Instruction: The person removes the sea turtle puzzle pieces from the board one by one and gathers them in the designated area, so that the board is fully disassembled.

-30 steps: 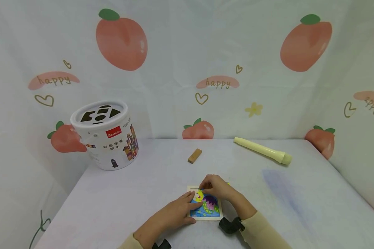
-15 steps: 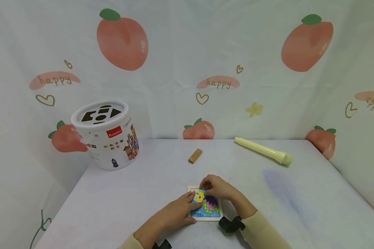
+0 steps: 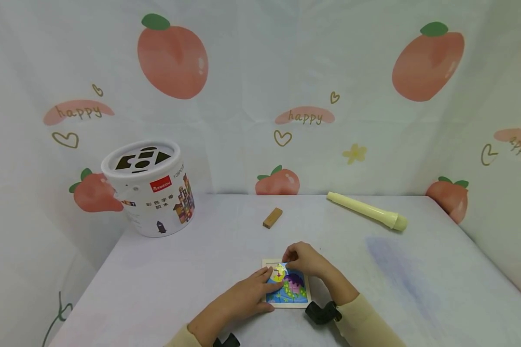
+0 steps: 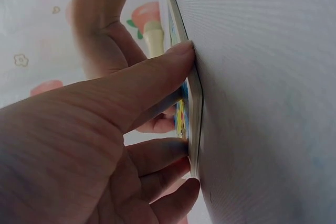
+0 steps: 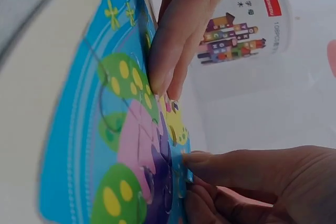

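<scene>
A small jigsaw puzzle (image 3: 293, 291) in a pale wooden frame lies on the table, its picture blue, purple, green and yellow. My left hand (image 3: 247, 294) rests on its left side, fingers fairly straight. In the left wrist view the thumb (image 4: 178, 53) presses the frame's edge (image 4: 195, 95), and the other fingertips touch the board. At the top edge my right hand (image 3: 306, 260) pinches a puzzle piece (image 5: 189, 176) between thumb and curled fingers. The yellow part of the picture (image 5: 176, 121) beside it looks raised and uneven. The fingers partly hide the pinched piece.
Behind the puzzle lies a small wooden block (image 3: 272, 218). A pale yellow microphone-shaped stick (image 3: 366, 210) is at the back right. A white block bucket (image 3: 149, 193) with shape holes in its lid stands at the back left, before a fruit-print cloth (image 3: 243, 72).
My right hand has shifted slightly right and away along the puzzle's top edge. The yellow part under its fingertips now looks tilted and catches the light. My left hand has stayed in place.
</scene>
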### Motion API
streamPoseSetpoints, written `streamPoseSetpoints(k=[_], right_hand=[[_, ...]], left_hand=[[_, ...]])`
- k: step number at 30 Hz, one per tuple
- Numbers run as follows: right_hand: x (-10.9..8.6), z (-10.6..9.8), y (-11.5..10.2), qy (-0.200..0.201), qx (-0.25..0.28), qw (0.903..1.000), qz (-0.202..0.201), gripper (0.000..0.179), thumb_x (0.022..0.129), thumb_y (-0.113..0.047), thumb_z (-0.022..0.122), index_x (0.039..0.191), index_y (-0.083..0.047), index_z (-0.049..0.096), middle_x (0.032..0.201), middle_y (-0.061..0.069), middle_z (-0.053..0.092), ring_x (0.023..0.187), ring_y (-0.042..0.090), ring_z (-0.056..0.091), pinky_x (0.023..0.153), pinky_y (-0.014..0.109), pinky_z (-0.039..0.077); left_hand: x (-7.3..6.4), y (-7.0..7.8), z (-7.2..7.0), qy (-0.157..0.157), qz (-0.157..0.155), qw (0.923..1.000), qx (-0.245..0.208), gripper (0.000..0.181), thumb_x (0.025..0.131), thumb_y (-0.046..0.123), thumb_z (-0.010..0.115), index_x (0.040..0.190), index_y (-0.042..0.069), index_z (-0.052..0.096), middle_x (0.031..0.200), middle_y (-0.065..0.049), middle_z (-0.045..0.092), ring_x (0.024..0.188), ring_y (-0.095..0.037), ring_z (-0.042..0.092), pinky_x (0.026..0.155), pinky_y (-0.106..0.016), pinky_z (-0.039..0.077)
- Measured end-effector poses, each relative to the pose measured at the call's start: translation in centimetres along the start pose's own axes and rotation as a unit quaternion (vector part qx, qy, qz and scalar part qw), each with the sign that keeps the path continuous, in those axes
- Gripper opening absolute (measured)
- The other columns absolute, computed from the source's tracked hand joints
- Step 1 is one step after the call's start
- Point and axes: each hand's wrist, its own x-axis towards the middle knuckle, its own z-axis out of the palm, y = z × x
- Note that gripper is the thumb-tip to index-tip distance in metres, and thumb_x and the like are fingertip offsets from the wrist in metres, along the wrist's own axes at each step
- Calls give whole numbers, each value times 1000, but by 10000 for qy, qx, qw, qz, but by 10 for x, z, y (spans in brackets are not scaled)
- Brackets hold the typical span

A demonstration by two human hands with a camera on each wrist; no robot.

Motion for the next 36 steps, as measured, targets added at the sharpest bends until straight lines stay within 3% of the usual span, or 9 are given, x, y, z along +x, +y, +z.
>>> streamPoseSetpoints(k=[8,19,27,36], right_hand=[[1,-4,5,27,87,9999,86,4,81,-2,67,83,1,66,75,3,61,68,11,51,65,25,51],[3,-9,12,-337,858,9957,72,5,83,-4,64,86,1,66,74,3,62,63,11,50,56,22,48],[4,-10,18,-352,1219,9915,298,10,83,-8,66,87,1,67,72,1,62,62,10,51,57,22,48],[4,-10,21,-317,1338,9901,288,13,83,-10,67,90,2,67,76,3,64,62,9,51,57,21,48]], left_hand=[[0,1,-1,-61,-84,9999,-57,55,85,38,64,136,29,48,150,-12,34,140,-26,30,103,-42,42],[1,0,0,-102,-125,9999,3,54,85,40,64,136,31,48,150,-11,35,140,-25,30,105,-40,40],[2,2,-3,-161,-166,9997,21,54,85,39,64,136,30,48,150,-10,34,140,-25,29,105,-41,40],[3,3,-4,-222,-201,9995,98,55,85,39,65,136,31,48,150,-10,35,140,-24,30,104,-41,41]])
